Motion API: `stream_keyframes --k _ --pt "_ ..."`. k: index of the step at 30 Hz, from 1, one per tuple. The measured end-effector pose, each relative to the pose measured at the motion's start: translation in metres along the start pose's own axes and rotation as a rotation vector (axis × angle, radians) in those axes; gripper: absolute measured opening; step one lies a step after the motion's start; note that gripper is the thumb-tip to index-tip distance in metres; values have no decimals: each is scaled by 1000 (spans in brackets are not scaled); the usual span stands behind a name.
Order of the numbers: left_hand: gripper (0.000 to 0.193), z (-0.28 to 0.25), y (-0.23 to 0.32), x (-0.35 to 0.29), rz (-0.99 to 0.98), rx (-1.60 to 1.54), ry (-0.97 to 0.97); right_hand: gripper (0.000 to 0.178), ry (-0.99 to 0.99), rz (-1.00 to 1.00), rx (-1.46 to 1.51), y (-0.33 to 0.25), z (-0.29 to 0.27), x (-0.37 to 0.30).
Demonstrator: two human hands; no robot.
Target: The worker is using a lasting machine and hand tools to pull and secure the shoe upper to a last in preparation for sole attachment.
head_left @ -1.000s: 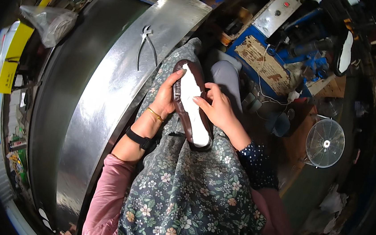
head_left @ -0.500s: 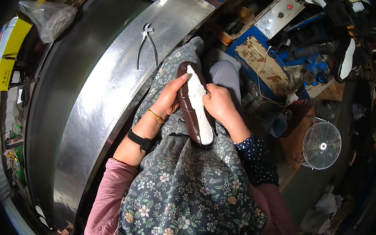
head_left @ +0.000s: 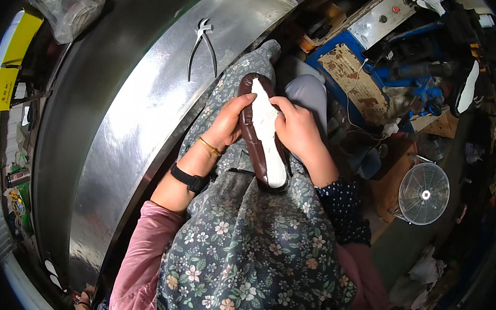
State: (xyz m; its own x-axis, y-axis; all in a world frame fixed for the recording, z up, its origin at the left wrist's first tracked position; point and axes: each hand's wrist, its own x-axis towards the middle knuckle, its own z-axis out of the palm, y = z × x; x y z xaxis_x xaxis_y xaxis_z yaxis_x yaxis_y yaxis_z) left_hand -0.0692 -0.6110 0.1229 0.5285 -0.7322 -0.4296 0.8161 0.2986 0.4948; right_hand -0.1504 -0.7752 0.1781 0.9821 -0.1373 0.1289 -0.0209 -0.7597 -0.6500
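Two hands on one dark brown shoe [head_left: 249, 128], sole side up, white insole [head_left: 267, 134] facing the camera. Left hand [head_left: 229, 122] wrapped round the shoe's left edge, fingers curled and pressing on the rim, thumb tip touching the insole near the toe end. Right hand [head_left: 297, 130] clamped on the shoe's right edge, fingers bent over the insole's margin, pinching it against the upper. Both closed on the shoe, neither spread. Shoe resting lengthwise on the lap, over a floral apron [head_left: 251, 250], toe pointing away from the body, heel end nearest the chest. Gold bangle [head_left: 208, 147] and black wristband [head_left: 190, 179] just below the shoe, on the left forearm; pink sleeve [head_left: 142, 252] further down. Dotted dark cuff [head_left: 343, 213] down and right of the shoe, on the right arm.

Left of the shoe, a curved sheet-metal counter [head_left: 144, 122], shiny, just beside the lap. Up and left of the shoe, lying on that counter, a pair of metal pincers [head_left: 203, 48], handles splayed, well apart from both hands. Far to the upper left of the shoe, a clear plastic bag [head_left: 69, 12]. Right of the shoe, down on the floor, a small round fan [head_left: 424, 194]. Up and right of the shoe, a blue machine [head_left: 386, 55] with a grey panel, cluttered and hard to read.
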Motion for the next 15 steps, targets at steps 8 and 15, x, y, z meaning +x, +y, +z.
stream_keyframes --k 8,15 --pt "44 -20 4 -6 -14 -340 -29 21 75 196 672 13 23 -2" --pt "40 -18 2 1 32 -307 82 63 -204 555 714 20 60 27"
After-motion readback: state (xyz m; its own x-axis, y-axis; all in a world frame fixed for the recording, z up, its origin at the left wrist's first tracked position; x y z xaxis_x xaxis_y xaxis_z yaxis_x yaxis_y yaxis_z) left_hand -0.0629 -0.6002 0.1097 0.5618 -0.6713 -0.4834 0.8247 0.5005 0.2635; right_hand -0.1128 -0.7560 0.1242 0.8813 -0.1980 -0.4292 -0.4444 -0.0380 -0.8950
